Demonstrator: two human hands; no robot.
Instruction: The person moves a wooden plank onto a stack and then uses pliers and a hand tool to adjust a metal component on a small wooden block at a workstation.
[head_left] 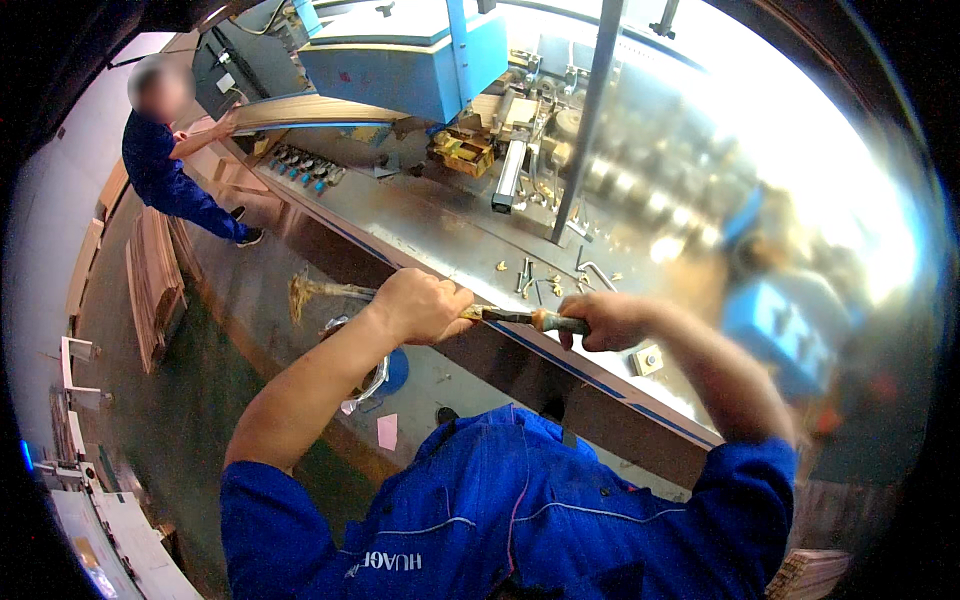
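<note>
My left hand (420, 306) is closed round the middle of a long brush-like tool. Its frayed, yellowish bristle end (305, 292) sticks out to the left. My right hand (615, 318) grips the pale, worn handle of a hand tool with a dark metal blade (510, 317). This blade points left, and its tip meets a yellowish, crusted piece (474, 312) at my left fist. Whether that piece belongs to the brush is hidden by the fingers. Both hands are over the front edge of a metal machine table (420, 215).
Bolts and hex keys (595, 270) lie on the table, with a small square block (648, 359) nearer me. A blue machine housing (400, 75) and an upright post (590, 120) stand behind. At left, a co-worker (160, 150) holds long strips (310, 110). A bucket (396, 370) is on the floor.
</note>
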